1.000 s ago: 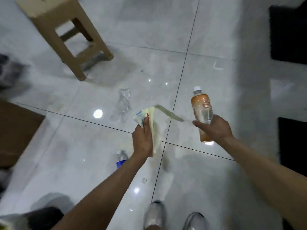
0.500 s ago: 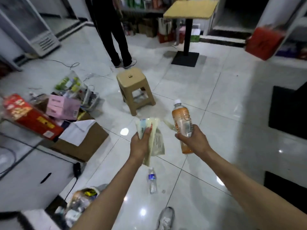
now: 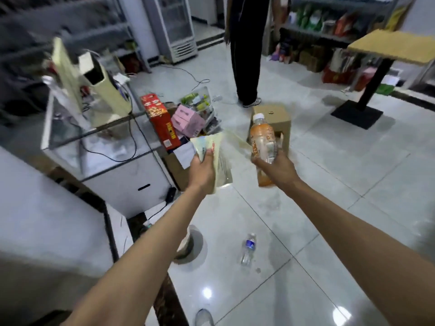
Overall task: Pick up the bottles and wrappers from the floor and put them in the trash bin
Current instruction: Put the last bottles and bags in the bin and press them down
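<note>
Both hands are full and held out side by side, a little apart. The left hand (image 3: 202, 169) pinches a bunch of wrappers (image 3: 217, 158), thumb on top over their upper edge; the right hand (image 3: 279, 169) curls round the middle of an orange bottle (image 3: 262, 137), which stands nearly upright with its cap up.

The wrappers are pale cream film with some colour print near the thumb, and they fan out limp below the fingers. They look almost weightless, soft and slick, so a loose sheet could slide free; a pinch across all the layers near one edge suits them best. The orange bottle has a white cap, a printed label and orange liquid low down. It seems light but stiff enough for a waist grip, and its smooth plastic may be slippery.

Below and between the forearms, a small clear bottle (image 3: 247, 249) with a blue label lies on its side on the glossy tiled floor (image 3: 317, 267), not yet collected. Beyond the right hand stands a tan stool (image 3: 280, 121). Beyond the left hand sits a cardboard box (image 3: 175, 167) with red and pink cartons. I cannot pick out a trash bin with certainty.
</note>
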A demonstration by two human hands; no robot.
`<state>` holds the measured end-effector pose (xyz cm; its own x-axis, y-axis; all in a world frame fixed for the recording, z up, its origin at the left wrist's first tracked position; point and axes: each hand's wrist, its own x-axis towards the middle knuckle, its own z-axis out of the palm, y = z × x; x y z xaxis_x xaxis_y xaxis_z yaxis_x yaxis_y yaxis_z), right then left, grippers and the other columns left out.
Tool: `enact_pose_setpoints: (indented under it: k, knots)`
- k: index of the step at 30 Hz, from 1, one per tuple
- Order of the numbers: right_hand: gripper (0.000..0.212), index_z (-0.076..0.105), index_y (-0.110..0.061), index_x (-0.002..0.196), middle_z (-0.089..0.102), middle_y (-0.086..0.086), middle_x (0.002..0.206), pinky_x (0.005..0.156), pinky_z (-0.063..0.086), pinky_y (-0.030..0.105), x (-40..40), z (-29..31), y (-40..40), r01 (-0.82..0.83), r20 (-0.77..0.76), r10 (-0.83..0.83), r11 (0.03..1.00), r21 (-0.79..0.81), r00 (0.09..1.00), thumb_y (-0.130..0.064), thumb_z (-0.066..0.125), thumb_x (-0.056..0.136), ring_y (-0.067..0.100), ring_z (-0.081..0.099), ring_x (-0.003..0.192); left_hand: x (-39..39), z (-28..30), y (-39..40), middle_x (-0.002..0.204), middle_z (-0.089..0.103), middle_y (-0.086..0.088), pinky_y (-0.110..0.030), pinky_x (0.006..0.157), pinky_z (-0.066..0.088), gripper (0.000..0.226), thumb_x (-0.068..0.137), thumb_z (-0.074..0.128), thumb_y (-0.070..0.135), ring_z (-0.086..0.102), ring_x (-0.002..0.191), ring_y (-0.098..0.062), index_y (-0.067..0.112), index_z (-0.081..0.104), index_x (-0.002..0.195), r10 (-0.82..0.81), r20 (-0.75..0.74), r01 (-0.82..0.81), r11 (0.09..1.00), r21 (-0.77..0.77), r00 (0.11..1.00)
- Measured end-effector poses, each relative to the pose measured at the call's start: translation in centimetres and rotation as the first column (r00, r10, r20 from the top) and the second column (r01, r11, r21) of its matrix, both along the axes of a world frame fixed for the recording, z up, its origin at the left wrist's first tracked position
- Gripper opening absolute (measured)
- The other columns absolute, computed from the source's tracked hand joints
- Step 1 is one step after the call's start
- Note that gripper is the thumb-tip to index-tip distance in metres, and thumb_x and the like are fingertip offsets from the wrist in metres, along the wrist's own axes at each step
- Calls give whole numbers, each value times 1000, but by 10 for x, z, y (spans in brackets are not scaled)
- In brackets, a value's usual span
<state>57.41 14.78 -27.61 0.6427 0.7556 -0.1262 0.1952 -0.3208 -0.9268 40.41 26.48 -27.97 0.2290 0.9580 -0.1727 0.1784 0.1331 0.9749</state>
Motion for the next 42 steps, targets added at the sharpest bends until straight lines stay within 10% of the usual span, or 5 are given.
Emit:
enact_pose_setpoints:
  k: [9,17,23,38,42]
  knots:
    - [69,43,-15,125,58,0,105,58,39,20,-160,-26,127,-282,-7,282,957,-70,959,-59,67,78,11,57,79,-208,-15,60,108,69,3,-33,84,51,28,94,51,34,64,100,-18,18,60,116,361,-10,-361,932,-38,933]
    - [73,48,-5,129,49,17,124,101,43,39,-307,-70,244,-480,124,516,845,-238,848,-58,64,81,32,48,116,-339,-67,126,100,70,9,-28,81,53,17,98,54,30,66,94,-11,22,62,111,487,12,-485,871,-80,873]
    - [64,60,-7,112,62,15,105,78,47,34,-338,-129,308,-381,242,487,844,-377,840,-63,61,81,31,57,101,-365,-144,190,106,68,3,-28,77,51,19,101,47,33,65,97,-16,23,58,112,437,-64,-440,875,-200,897]
    - [39,53,-5,118,64,14,112,71,38,25,-333,-563,387,-398,8,519,666,-631,855,-31,62,91,30,62,93,-310,-577,269,94,59,-11,-24,74,47,4,98,53,11,57,86,-26,10,57,97,220,-499,-428,832,-352,838]
    - [39,40,-8,125,62,13,110,73,37,28,-331,-653,387,-331,-24,398,726,-602,917,-34,51,98,30,58,85,-290,-650,268,113,66,-9,-37,93,49,34,95,55,11,61,105,-27,11,53,128,246,-580,-472,837,-278,777]
